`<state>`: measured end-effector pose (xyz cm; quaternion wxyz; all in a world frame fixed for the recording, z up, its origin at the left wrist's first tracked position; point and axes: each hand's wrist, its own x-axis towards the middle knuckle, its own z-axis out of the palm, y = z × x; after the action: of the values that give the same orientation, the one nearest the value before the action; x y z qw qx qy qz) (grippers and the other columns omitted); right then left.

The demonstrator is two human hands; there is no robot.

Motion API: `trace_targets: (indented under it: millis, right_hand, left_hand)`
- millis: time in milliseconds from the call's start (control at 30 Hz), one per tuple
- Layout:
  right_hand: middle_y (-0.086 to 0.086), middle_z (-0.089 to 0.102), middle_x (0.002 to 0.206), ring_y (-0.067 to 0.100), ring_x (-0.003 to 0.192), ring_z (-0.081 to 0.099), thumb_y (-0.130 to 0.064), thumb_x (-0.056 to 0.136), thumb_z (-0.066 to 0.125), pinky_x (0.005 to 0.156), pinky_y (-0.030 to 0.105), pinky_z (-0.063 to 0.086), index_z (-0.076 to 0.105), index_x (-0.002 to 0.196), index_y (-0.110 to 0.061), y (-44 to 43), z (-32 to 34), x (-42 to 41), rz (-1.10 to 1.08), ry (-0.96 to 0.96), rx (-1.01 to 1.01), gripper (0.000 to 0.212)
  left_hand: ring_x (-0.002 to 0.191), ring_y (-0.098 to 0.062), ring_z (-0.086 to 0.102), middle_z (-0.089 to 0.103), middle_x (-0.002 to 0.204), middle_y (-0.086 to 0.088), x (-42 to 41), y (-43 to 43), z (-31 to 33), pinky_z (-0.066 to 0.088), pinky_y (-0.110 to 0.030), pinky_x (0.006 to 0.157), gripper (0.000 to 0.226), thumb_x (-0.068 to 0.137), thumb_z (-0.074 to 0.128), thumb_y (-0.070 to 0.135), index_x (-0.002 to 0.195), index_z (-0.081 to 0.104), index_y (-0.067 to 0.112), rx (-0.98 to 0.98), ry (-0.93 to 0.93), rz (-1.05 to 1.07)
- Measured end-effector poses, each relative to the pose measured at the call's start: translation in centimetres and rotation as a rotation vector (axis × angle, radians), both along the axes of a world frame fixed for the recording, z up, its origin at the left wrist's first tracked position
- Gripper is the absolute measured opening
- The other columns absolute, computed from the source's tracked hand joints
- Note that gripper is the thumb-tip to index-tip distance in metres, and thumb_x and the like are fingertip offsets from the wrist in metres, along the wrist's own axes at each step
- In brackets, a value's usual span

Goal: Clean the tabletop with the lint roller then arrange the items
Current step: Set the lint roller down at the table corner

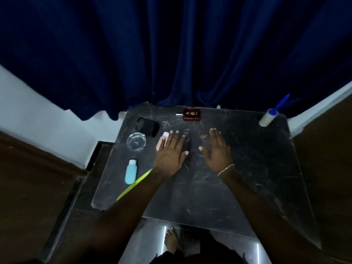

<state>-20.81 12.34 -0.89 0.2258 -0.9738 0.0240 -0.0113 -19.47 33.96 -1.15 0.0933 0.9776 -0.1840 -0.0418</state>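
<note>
The lint roller (pixel 269 117), white with a blue handle, lies at the far right corner of the dark tabletop (pixel 247 168). My left hand (pixel 171 151) and my right hand (pixel 217 149) rest flat and empty on the table's middle, fingers spread. A pink bottle (pixel 162 142) lies partly under my left fingers. A dark red perfume bottle (pixel 191 114) lies at the far edge. A black round case (pixel 147 126), a clear glass dish (pixel 136 142), a light blue bottle (pixel 131 171) and a yellow-green comb (pixel 133 185) sit on the left side. Brownish debris is scattered between my hands.
A dark blue curtain (pixel 171 54) hangs right behind the table. White wall and brown panels flank both sides. My bare foot (pixel 171 241) shows on the glossy floor below the near edge.
</note>
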Motion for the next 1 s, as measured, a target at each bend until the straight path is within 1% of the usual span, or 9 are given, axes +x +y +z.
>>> trace_targets:
  millis: [167,233,300,400,533,700,800,900,1000]
  right_hand:
    - [0.007,0.024,0.166,0.029,0.153,0.024,-0.051,0.098,0.051,0.119,0.049,0.028,0.023,0.159,-0.011,6.3,0.3,-0.6,0.095,-0.029,-0.003,0.079]
    - [0.007,0.026,0.165,0.028,0.153,0.026,-0.052,0.098,0.05,0.121,0.048,0.027,0.024,0.159,-0.011,8.5,0.3,-0.6,0.128,-0.033,0.004,0.078]
    - [0.006,0.025,0.165,0.027,0.152,0.027,-0.052,0.098,0.05,0.121,0.048,0.031,0.023,0.159,-0.011,10.4,0.4,-0.4,0.157,-0.014,0.02,0.078]
    - [0.007,0.027,0.164,0.028,0.15,0.032,-0.05,0.096,0.053,0.116,0.048,0.035,0.024,0.159,-0.012,12.8,0.6,0.8,0.193,0.008,0.026,0.078]
    - [0.011,0.033,0.161,0.03,0.146,0.037,-0.047,0.094,0.057,0.115,0.045,0.035,0.029,0.157,-0.009,15.2,0.9,3.9,0.276,0.039,0.008,0.079]
    - [0.01,0.033,0.161,0.028,0.148,0.034,-0.052,0.093,0.057,0.116,0.044,0.036,0.029,0.156,-0.009,17.1,0.6,9.1,0.334,0.087,-0.014,0.08]
    - [0.011,0.034,0.16,0.03,0.147,0.035,-0.051,0.092,0.058,0.119,0.044,0.034,0.029,0.156,-0.009,18.2,0.0,12.1,0.351,0.141,-0.019,0.082]
    - [0.013,0.035,0.158,0.033,0.144,0.038,-0.047,0.09,0.064,0.12,0.045,0.033,0.03,0.155,-0.008,19.3,-0.8,14.8,0.357,0.195,-0.019,0.083]
    - [0.014,0.033,0.158,0.034,0.144,0.037,-0.045,0.088,0.067,0.119,0.046,0.034,0.03,0.154,-0.007,20.2,-1.4,16.8,0.375,0.245,-0.036,0.085]
  left_hand:
    - [0.162,-0.028,0.003,0.011,0.173,-0.009,-2.3,6.9,0.2,0.012,-0.05,0.131,0.069,0.106,0.028,0.052,0.165,0.011,0.02,0.008,-0.028,0.082]
    - [0.162,-0.028,0.004,0.012,0.173,-0.01,-3.1,9.2,0.2,0.013,-0.049,0.131,0.069,0.106,0.029,0.05,0.165,0.012,0.02,0.005,-0.03,0.121]
    - [0.162,-0.028,0.004,0.011,0.173,-0.01,-3.4,11.2,0.1,0.012,-0.049,0.131,0.068,0.106,0.03,0.051,0.165,0.013,0.02,0.0,-0.015,0.171]
    - [0.162,-0.028,0.003,0.01,0.173,-0.011,-3.2,13.3,-0.2,0.01,-0.049,0.131,0.07,0.106,0.026,0.054,0.165,0.01,0.02,-0.015,0.017,0.241]
    - [0.162,-0.026,0.004,0.012,0.173,-0.012,-1.4,14.8,-0.5,0.012,-0.048,0.131,0.073,0.106,0.026,0.057,0.165,0.011,0.016,-0.049,0.057,0.33]
    - [0.161,-0.028,0.01,0.02,0.171,-0.013,1.3,15.4,-1.0,0.017,-0.048,0.13,0.073,0.105,0.032,0.056,0.163,0.019,0.013,-0.082,0.084,0.384]
    - [0.161,-0.026,0.009,0.018,0.172,-0.011,2.8,15.4,-1.7,0.017,-0.047,0.131,0.074,0.105,0.033,0.057,0.164,0.016,0.015,-0.109,0.116,0.415]
    - [0.161,-0.027,0.012,0.02,0.171,-0.01,4.1,15.5,-2.6,0.019,-0.047,0.13,0.076,0.103,0.035,0.059,0.164,0.015,0.017,-0.145,0.137,0.462]
    - [0.159,-0.029,0.019,0.022,0.17,-0.011,5.0,15.8,-3.3,0.027,-0.05,0.127,0.078,0.101,0.038,0.062,0.163,0.016,0.02,-0.159,0.146,0.496]
